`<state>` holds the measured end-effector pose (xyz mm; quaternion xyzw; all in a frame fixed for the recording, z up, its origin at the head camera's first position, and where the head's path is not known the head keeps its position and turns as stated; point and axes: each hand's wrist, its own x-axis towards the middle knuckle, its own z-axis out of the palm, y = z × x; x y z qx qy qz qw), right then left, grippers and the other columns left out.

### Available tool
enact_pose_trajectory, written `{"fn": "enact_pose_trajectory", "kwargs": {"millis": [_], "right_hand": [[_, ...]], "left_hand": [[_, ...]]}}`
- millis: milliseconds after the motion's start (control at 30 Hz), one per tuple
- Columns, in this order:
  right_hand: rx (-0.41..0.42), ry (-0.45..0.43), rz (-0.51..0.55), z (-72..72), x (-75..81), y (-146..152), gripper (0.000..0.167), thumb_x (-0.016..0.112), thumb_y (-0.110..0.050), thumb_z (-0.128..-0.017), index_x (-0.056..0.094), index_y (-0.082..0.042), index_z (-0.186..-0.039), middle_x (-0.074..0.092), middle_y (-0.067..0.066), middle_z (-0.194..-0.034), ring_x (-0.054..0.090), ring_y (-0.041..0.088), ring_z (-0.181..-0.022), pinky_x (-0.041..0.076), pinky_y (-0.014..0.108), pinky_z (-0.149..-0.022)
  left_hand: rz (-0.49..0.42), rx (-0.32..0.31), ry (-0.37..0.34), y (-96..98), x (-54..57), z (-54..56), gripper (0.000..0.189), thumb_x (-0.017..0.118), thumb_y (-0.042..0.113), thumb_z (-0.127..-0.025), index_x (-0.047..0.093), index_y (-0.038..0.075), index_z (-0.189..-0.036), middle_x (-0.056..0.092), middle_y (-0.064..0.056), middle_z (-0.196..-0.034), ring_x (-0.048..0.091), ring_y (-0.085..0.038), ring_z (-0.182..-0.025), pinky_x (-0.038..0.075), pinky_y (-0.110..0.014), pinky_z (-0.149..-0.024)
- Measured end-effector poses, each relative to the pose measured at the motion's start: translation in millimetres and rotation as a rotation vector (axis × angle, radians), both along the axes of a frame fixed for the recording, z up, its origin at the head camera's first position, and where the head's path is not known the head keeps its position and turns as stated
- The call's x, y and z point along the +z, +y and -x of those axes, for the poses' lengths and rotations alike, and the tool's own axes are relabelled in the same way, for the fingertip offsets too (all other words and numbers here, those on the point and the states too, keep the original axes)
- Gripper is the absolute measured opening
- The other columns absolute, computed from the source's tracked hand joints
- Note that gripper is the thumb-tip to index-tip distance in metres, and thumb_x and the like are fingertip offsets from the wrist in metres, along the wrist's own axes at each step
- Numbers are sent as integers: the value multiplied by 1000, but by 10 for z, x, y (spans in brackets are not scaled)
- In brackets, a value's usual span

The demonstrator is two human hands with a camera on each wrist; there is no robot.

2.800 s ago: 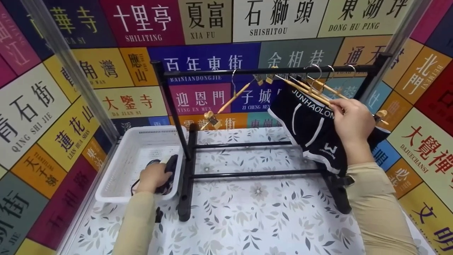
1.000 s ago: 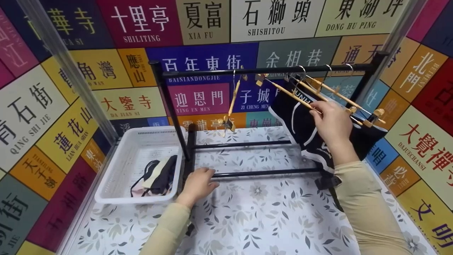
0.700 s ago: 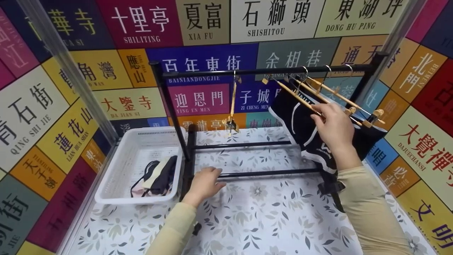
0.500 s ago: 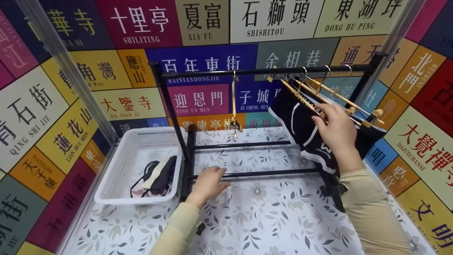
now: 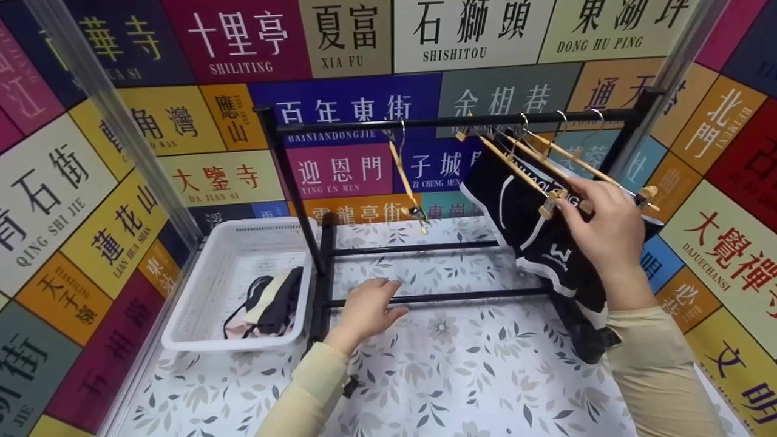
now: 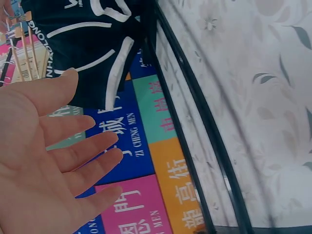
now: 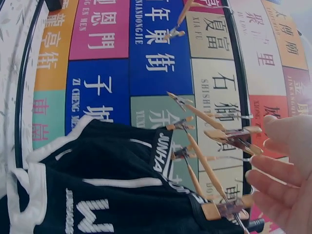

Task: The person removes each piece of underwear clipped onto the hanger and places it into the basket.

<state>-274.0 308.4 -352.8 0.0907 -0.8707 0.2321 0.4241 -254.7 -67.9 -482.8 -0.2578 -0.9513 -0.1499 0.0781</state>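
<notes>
Head view: the black briefs [image 5: 516, 206] hang towards the right end of the rack [image 5: 425, 124], which stands on the desk [image 5: 449, 376]. Near the desk's left edge, a white basket [image 5: 206, 345] holds a small pile of clothes [image 5: 273, 303]. By my judgement at least one garment is up and that pile is left; the lone hanger [image 5: 403, 176] and the front hanger [image 5: 515, 165] look bare. The left hand [image 5: 368, 309] holds nothing, fingers spread. The right hand [image 5: 613, 237] is at the front hanger's near end, fingers loosely apart; contact I cannot tell.
</notes>
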Motion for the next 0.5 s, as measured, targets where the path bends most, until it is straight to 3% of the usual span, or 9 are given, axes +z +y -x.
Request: {"fn": "enact_pose_trajectory", "kwargs": {"millis": [233, 500], "right_hand": [[-53, 41, 38, -1, 3, 166, 38, 77, -19, -87, 69, -7, -122, 65, 18, -116, 53, 41, -109, 38, 54, -95], [-131, -121, 95, 26, -67, 283, 50, 73, -26, -90, 58, -8, -134, 56, 21, -129, 48, 41, -121, 37, 56, -101]], "left_hand": [[-44, -31, 48, 24, 119, -16, 54, 69, 38, -92, 58, 8, -136, 63, -13, -125, 59, -32, -115, 47, -50, -94], [-103, -74, 115, 60, 200, -21, 51, 69, 38, -92, 60, 8, -133, 64, -12, -123, 59, -30, -114, 48, -46, -95]]}}
